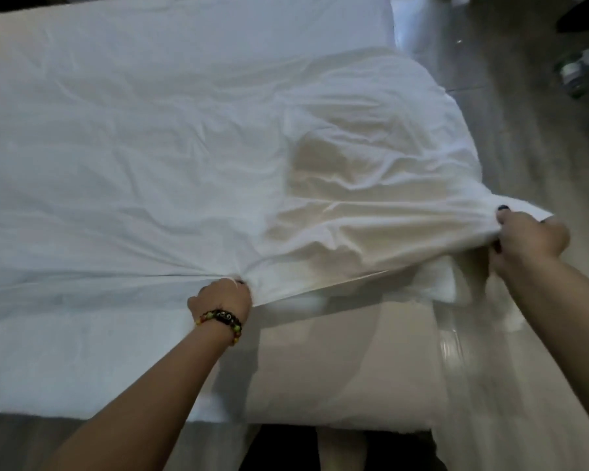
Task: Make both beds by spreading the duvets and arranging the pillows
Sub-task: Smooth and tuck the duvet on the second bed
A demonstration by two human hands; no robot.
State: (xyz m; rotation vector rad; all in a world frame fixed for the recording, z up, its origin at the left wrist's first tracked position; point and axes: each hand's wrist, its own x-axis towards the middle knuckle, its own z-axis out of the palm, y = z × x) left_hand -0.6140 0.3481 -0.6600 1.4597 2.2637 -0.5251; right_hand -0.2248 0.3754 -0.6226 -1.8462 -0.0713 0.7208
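Note:
A white duvet lies wrinkled across the bed in front of me. Its right part is bunched and lifted off the mattress. My left hand, with a beaded bracelet on the wrist, grips the duvet's near edge in a fist. My right hand grips the duvet's near right corner beyond the bed's corner, holding it up in the air. The edge is stretched taut between both hands. No pillow is in view.
Glossy grey floor runs along the right side of the bed and below its near edge. A small dark green object sits on the floor at the upper right. A dark furniture piece is at the top right corner.

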